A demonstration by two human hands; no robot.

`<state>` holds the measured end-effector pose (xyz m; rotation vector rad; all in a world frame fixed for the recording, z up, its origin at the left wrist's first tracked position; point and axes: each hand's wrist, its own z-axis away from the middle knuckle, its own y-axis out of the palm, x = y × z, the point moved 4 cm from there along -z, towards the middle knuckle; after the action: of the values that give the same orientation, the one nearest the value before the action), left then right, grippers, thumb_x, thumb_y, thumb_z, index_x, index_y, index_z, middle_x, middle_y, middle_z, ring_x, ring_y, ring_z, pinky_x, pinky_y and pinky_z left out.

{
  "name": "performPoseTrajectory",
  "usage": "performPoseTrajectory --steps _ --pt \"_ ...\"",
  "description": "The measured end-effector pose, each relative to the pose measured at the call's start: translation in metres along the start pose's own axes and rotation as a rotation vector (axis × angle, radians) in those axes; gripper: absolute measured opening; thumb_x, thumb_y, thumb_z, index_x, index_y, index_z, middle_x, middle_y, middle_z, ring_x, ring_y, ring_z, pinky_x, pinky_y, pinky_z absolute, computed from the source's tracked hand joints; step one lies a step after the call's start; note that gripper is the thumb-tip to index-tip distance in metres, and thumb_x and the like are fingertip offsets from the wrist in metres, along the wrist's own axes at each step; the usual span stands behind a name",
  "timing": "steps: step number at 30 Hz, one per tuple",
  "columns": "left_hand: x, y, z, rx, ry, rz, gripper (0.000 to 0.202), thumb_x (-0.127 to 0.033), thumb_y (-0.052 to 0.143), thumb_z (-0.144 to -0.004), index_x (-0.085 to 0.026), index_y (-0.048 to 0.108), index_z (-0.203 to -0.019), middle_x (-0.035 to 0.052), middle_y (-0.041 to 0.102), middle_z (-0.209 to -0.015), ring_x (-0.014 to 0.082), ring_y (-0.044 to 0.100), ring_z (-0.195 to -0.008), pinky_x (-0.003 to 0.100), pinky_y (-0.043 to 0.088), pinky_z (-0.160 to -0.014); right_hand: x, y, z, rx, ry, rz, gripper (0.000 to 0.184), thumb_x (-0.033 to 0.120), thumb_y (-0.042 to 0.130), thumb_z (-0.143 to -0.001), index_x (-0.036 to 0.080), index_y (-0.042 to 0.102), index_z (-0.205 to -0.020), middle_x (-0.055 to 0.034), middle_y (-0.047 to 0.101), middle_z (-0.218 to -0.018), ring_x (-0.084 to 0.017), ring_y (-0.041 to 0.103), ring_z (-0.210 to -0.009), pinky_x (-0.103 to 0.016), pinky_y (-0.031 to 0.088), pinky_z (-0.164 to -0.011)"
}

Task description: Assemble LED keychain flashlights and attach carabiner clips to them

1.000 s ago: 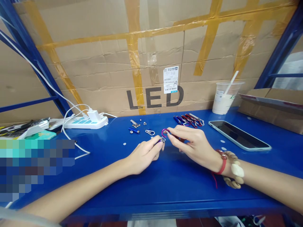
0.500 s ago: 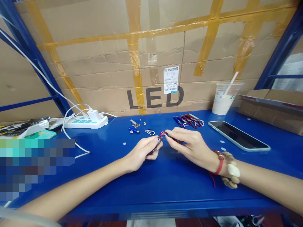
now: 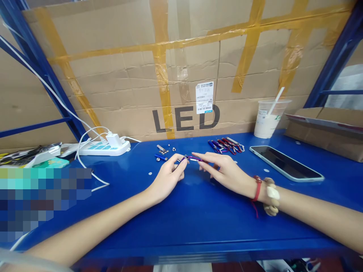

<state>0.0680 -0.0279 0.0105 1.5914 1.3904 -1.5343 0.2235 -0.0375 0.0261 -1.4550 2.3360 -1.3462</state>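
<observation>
The purple clip (image 3: pixel 195 159) sits above the desk (image 3: pixel 193 215), one end pinched by the fingers of the right hand (image 3: pixel 227 166), the other against a small tube (image 3: pixel 183 159) clamped in the left hand's (image 3: pixel 166 179) fingers, where a slack pinch could drop it near the loose metal parts (image 3: pixel 161 148).

Single head-worn view, forward and down across tabletop (image 3: pixel 181 223)

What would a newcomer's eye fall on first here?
The large black LED lettering on the cardboard behind the table stands out first. Below it, a purple clip shows between the left hand and right hand. At right, a pale-edged phone lies before a cup.
</observation>
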Motion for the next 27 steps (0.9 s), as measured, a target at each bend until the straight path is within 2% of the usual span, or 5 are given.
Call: performPoseTrajectory --steps 6,11,15,22,27 --pt "-0.002 -0.005 -0.002 -0.060 0.011 -0.062 0.026 -0.044 0.047 -0.083 -0.018 0.047 -0.091 -0.0077 0.033 -0.051 0.0062 0.030 -0.046 0.018 0.023 -0.046 -0.001 0.002 0.001 0.062 0.150 -0.043 0.033 0.027 0.039 -0.091 0.020 0.054 -0.120 -0.0031 0.064 -0.088 -0.012 0.058 -0.073 -0.024 0.047 -0.063" --pt "-0.004 0.002 0.000 0.105 0.095 -0.184 0.027 -0.040 0.038 -0.088 -0.016 0.050 -0.091 -0.0057 0.041 -0.051 0.0084 0.038 -0.049 0.022 0.033 -0.054 0.002 0.003 0.002 0.083 0.136 -0.147 0.043 0.037 0.042 -0.089 0.023 0.043 -0.130 -0.0057 0.059 -0.106 -0.012 0.058 -0.080 -0.022 0.049 -0.061" --pt "-0.007 0.007 0.002 0.191 0.140 -0.335 0.031 -0.037 0.032 -0.090 -0.015 0.051 -0.079 -0.0027 0.046 -0.057 0.0106 0.045 -0.058 0.024 0.037 -0.063 0.004 0.006 0.003 0.162 0.066 -0.178 0.042 0.037 0.047 -0.087 0.025 0.047 -0.127 -0.0049 0.059 -0.114 -0.014 0.060 -0.085 -0.024 0.050 -0.069" --pt "-0.002 0.006 0.002 0.121 0.092 -0.367 0.021 -0.033 0.042 -0.087 -0.020 0.042 -0.103 -0.0013 0.057 -0.076 0.0125 0.051 -0.066 0.025 0.039 -0.065 0.003 0.007 0.004 0.156 0.076 -0.141 0.036 0.029 0.046 -0.087 0.025 0.052 -0.123 -0.0034 0.060 -0.116 -0.015 0.060 -0.088 -0.027 0.047 -0.077" --pt "0.005 0.001 -0.003 -0.004 0.099 -0.423 0.020 -0.033 0.050 -0.082 -0.020 0.042 -0.097 -0.0048 0.053 -0.067 0.0116 0.050 -0.061 0.023 0.037 -0.060 -0.005 0.011 0.003 0.220 0.116 -0.087 0.035 0.021 0.035 -0.090 0.022 0.055 -0.118 -0.0024 0.066 -0.088 -0.014 0.059 -0.077 -0.027 0.044 -0.073"
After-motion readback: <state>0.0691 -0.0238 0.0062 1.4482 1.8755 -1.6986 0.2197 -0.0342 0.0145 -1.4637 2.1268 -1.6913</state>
